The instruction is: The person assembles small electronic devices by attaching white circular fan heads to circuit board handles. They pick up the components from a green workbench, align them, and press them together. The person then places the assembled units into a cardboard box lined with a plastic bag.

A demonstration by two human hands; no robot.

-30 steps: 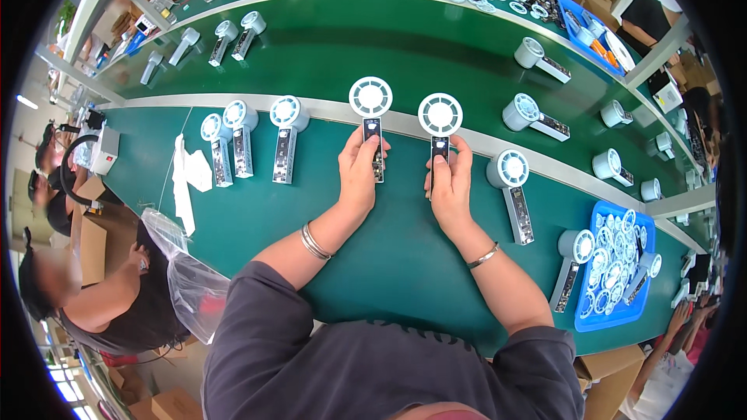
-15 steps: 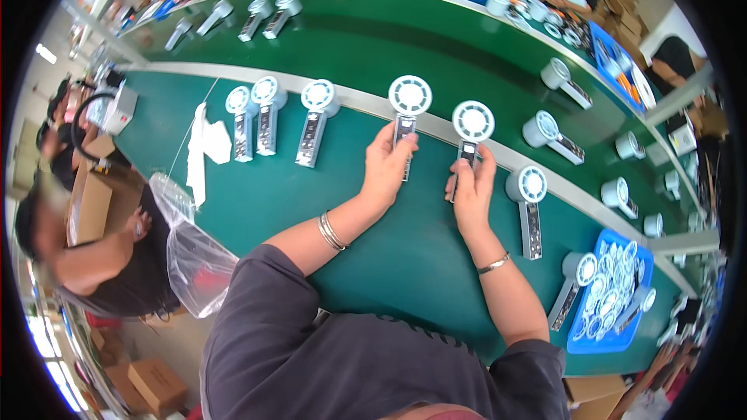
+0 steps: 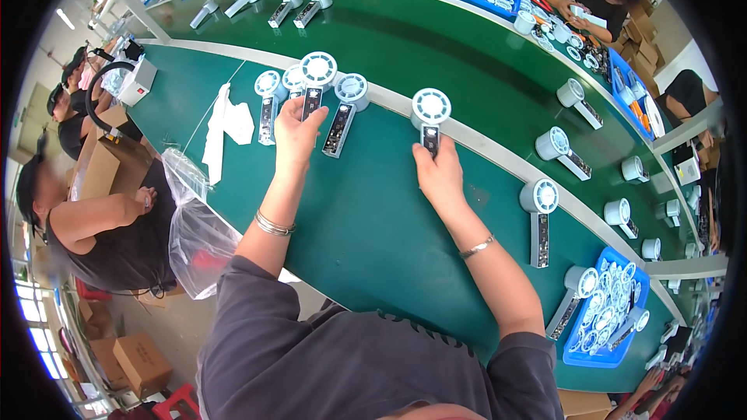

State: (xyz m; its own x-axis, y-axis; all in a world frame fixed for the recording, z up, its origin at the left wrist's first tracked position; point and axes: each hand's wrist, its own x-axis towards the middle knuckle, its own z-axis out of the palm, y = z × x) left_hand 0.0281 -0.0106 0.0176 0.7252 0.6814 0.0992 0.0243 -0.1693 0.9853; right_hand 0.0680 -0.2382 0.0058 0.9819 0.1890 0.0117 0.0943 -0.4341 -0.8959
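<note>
My left hand point(image 3: 298, 134) is closed around the handle of a pale grey handheld fan point(image 3: 318, 70), its round slotted head pointing away from me. That fan is held over a standing row and partly hides one of the fans there. In that row, one fan point(image 3: 267, 113) lies to the left and another fan point(image 3: 340, 128) to the right, circuit boards showing in their handles. My right hand point(image 3: 442, 175) grips the handle of another fan point(image 3: 431, 106) near the bench's back rail. To its right lies a further fan point(image 3: 540, 222).
A blue tray point(image 3: 572, 350) of white rings stands on the green bench point(image 3: 373, 225) at the right. Beyond the rail, more fans lie on a green conveyor belt point(image 3: 436, 47). White cloth strips point(image 3: 216, 140) and a clear plastic bag point(image 3: 194, 241) are at the left, beside a seated co-worker point(image 3: 101, 225).
My left hand has carried its fan leftward to the row of fans. My right hand has shifted left with its fan, still holding it. The whole view has swung slightly.
</note>
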